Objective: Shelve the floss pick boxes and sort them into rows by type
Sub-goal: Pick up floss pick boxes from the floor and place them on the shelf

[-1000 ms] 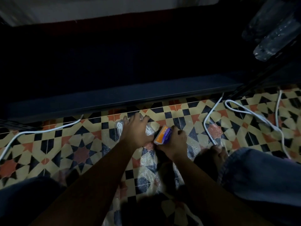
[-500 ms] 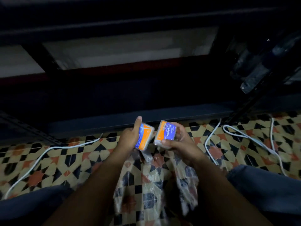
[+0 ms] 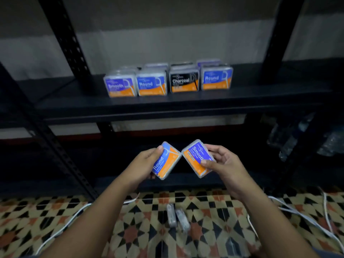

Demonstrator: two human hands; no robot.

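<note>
Between the hands, the Round box (image 3: 165,161) in the left hand (image 3: 147,161) and the Smooth box (image 3: 198,159) in the right hand (image 3: 221,162) look like clear, glossy hard plastic over printed blue-and-orange paper labels. Above the hands, the boxes on the shelf (image 3: 167,79) have the same shiny transparent casing. The shelf board (image 3: 260,97) under them is matt black, and the upright post (image 3: 68,41) up and left of the hands looks like black painted metal with punched holes. Below the hands, the floor (image 3: 46,211) is smooth patterned tile, with white, smooth-coated cables (image 3: 61,228) lying on it.
</note>
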